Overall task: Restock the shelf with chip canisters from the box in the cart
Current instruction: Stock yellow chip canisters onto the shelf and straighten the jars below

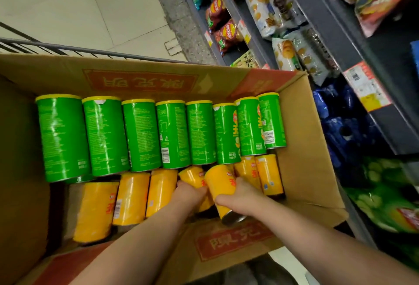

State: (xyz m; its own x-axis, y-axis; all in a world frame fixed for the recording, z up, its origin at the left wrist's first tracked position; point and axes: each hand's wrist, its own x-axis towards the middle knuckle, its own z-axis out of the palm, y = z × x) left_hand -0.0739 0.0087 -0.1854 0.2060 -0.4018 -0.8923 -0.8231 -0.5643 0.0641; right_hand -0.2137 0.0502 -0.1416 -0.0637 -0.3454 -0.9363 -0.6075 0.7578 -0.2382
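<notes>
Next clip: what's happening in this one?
A person is reaching with both hands into the cardboard box, which sits in the cart. The right hand grips a yellow canister, tilted with its near end raised above the others. The left hand holds a second yellow canister beside it. A row of green canisters lies along the box's far wall. The snack shelf stands to the right.
</notes>
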